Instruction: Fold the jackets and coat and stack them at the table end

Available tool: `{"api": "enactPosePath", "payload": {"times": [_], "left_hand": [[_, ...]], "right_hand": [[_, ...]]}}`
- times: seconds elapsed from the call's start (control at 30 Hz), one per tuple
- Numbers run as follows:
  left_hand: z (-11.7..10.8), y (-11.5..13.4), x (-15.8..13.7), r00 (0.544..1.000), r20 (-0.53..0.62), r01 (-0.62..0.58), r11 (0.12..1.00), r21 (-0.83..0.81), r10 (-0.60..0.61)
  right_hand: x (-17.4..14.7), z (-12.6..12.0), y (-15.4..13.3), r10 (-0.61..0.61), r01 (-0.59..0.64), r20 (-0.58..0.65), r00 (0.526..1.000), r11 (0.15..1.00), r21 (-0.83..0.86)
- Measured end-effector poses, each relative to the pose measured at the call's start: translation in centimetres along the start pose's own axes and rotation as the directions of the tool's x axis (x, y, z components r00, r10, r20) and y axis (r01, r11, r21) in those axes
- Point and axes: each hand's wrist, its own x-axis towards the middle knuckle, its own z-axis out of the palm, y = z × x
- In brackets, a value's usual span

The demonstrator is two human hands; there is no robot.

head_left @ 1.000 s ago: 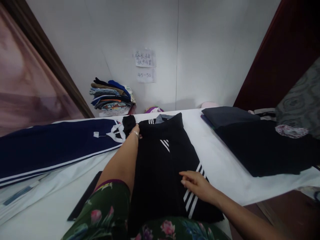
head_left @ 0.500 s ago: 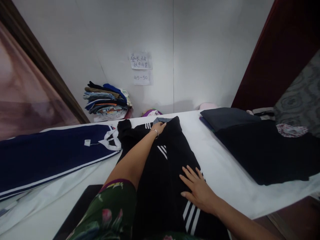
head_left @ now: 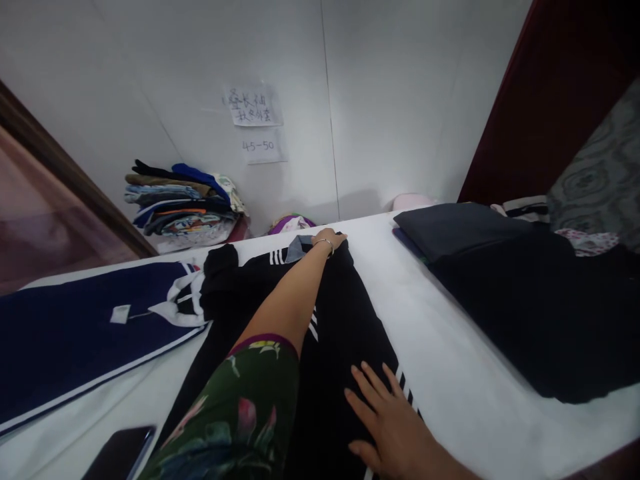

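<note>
Lying on the white table (head_left: 400,293), the black jacket (head_left: 345,333) has its long axis running from the wearer's body toward the wall (head_left: 400,100), slightly aslant. The end with the gray-blue patch (head_left: 299,249) points to the wall, close to the table's far edge; the near end runs out of view at the bottom. White stripes (head_left: 277,257) mark that far end, the middle and the right edge. The left hand (head_left: 330,239) reaches across to the far end, fingers bent down at the cloth; whether they grip it cannot be told. The right hand (head_left: 383,410) lies palm down on the jacket's nearer part, fingers spread and holding nothing.

Just left of the jacket, the navy garment (head_left: 70,327) lies lengthwise across the table, its white band (head_left: 185,317) toward the jacket. Its white tag (head_left: 120,314) is too small to read. A phone (head_left: 120,453) lies nearer the wearer.

On the wall, the upper paper (head_left: 256,105) reads "叠长袖 秋冬外套", and the lower paper (head_left: 265,145) reads "45-50". Below and left of them is a pile (head_left: 175,200) of folded clothes. Well to the right, gray cloth (head_left: 460,227) and black cloth (head_left: 520,300) lie together on the table.
</note>
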Motion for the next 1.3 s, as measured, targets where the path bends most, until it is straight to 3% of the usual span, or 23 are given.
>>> {"api": "enactPosePath", "payload": {"times": [0.13,0.33,0.53,0.7,0.9,1.0,1.17,1.23,1.3], "left_hand": [[1.1,-1.9,1.9,0.999,-0.033,0.010,0.997,-0.076,-0.012],[2.8,-6.5,2.1,0.994,-0.027,0.108,0.992,-0.066,-0.110],[2.0,-7.0,2.2,0.994,-0.096,0.044,0.993,-0.108,-0.055],[-0.1,-9.1,-0.9,0.996,-0.087,-0.024,0.999,-0.025,0.021],[-2.4,-12.6,-5.5,1.000,0.012,-0.018,0.959,0.284,0.015],[-3.4,-12.9,-6.1,1.000,0.023,-0.008,0.883,0.470,-0.003],[-4.6,-11.4,-7.2,1.000,-0.019,0.002,0.867,0.499,0.009],[-4.2,-10.2,-8.8,0.996,-0.013,-0.069,0.875,0.479,0.086],[-3.0,-9.1,-11.4,0.969,0.043,-0.238,0.873,0.426,0.243]], "right_hand": [[0.2,0.8,0.8,-0.061,0.060,-0.067,0.996,0.998,-0.018],[0.6,2.1,1.8,-0.121,0.109,-0.137,0.983,0.990,-0.094],[0.4,2.3,1.8,-0.110,0.102,-0.127,0.986,0.992,-0.069],[0.2,1.1,0.9,-0.066,0.067,-0.119,0.991,0.998,-0.001],[0.0,0.6,0.1,0.007,-0.006,-0.016,1.000,1.000,0.010],[-0.1,0.1,-0.3,0.034,-0.034,-0.004,0.999,0.999,0.018],[0.0,-0.9,-0.7,0.067,-0.067,0.026,0.997,0.998,-0.013],[0.0,-1.2,-0.9,0.072,-0.071,0.028,0.997,0.997,-0.038],[0.0,-1.2,-1.0,0.071,-0.070,0.023,0.997,0.996,-0.063]]}}
